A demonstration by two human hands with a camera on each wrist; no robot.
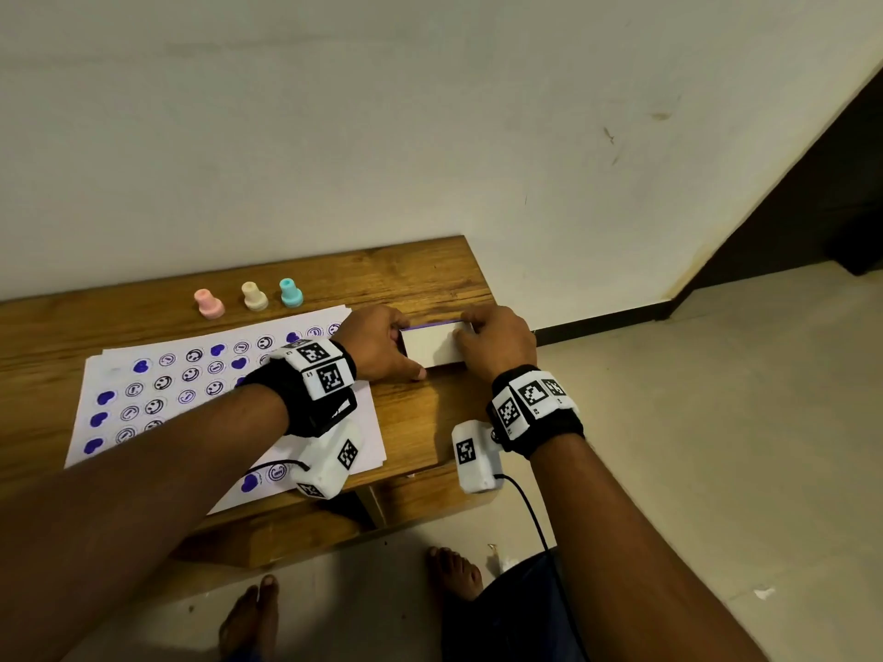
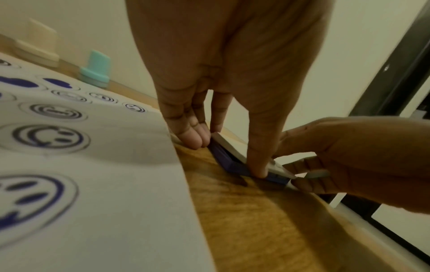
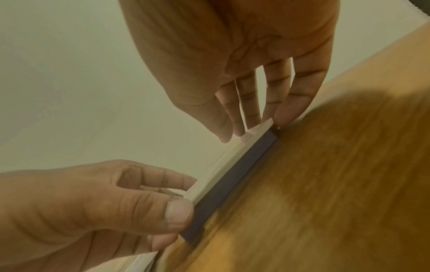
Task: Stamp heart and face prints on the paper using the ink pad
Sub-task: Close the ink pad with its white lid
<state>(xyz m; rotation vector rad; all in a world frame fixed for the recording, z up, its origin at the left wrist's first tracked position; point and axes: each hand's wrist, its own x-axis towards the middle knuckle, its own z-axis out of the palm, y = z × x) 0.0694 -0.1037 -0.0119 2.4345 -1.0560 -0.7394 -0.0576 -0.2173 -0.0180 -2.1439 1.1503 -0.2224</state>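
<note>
The ink pad, a white lid over a blue base, lies on the right part of the wooden table. My left hand pinches its left end, thumb on the near side of the blue base and fingers on the far side. My right hand grips the right end, fingertips curled on the white lid. A strip of blue shows along the lid's far edge. The paper, covered with blue hearts and faces, lies to the left. Pink, cream and teal stamps stand behind it.
The table ends just right of the ink pad, with floor beyond. A wall runs behind the table. Bare feet stand below the front edge. The teal stamp stands close behind my left hand.
</note>
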